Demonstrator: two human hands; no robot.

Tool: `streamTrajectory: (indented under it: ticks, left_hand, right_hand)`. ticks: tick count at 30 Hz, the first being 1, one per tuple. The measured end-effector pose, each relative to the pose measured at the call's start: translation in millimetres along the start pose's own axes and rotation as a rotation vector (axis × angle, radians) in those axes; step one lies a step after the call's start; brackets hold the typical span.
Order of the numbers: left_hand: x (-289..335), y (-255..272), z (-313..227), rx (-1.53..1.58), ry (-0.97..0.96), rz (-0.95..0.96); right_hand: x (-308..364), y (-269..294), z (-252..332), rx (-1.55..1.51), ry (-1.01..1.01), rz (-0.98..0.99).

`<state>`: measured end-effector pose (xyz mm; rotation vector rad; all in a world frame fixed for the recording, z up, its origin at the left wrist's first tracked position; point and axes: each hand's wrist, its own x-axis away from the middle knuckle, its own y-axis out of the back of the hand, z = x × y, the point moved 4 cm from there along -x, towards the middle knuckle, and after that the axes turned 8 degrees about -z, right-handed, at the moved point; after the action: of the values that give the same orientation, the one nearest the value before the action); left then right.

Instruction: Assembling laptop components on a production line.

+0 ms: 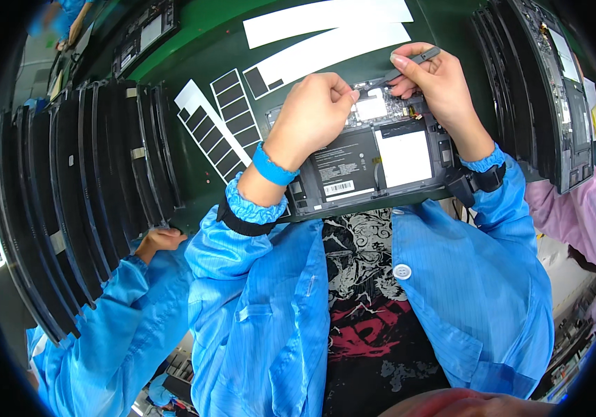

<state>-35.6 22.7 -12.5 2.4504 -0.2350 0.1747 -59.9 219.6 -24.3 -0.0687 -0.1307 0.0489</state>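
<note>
In front of me lies an opened, dark laptop-like device [444, 147], its circuit board [409, 108] along the far side. A black battery [343, 163] with a printed label and a white rectangular patch [405, 158] fill its near half. My right hand [440, 82] grips dark grey tweezers [423, 61], which slant down to the left over the board. Beside their tips, my left hand [312, 108] is closed in a thumb-and-finger pinch above the board's left part. Whatever sits in that pinch is too small to name.
Sheets of black rectangular stickers [209, 139] and white strips [329, 52] lie on the green table. Dark panels [69, 174] stand in a row at left, where another person's hand [159, 240] rests. More devices [565, 83] are stacked at right, near a pink sleeve [572, 215].
</note>
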Motion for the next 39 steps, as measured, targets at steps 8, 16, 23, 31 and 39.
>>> streamTrajectory:
  ticks: [8,16,23,31,39]
  left_hand:
    - [-2,-2,-12,-0.178,-0.018,-0.113]
    - [-4,-3,-13,-0.219,-0.012,-0.148]
    - [-4,-3,-12,-0.253,-0.015,-0.142]
    - [-8,0,-15,-0.244,0.033,-0.105]
    - [-11,-1,-11,-0.218,0.079,-0.061]
  right_hand:
    - [1,0,-5,0.034,0.025,0.004]
    - [2,0,-5,0.030,0.029,0.000]
    - [2,-2,-4,0.035,0.030,0.002]
    - [3,-3,-5,0.026,0.016,-0.009]
    - [4,-3,-3,0.056,0.008,-0.009]
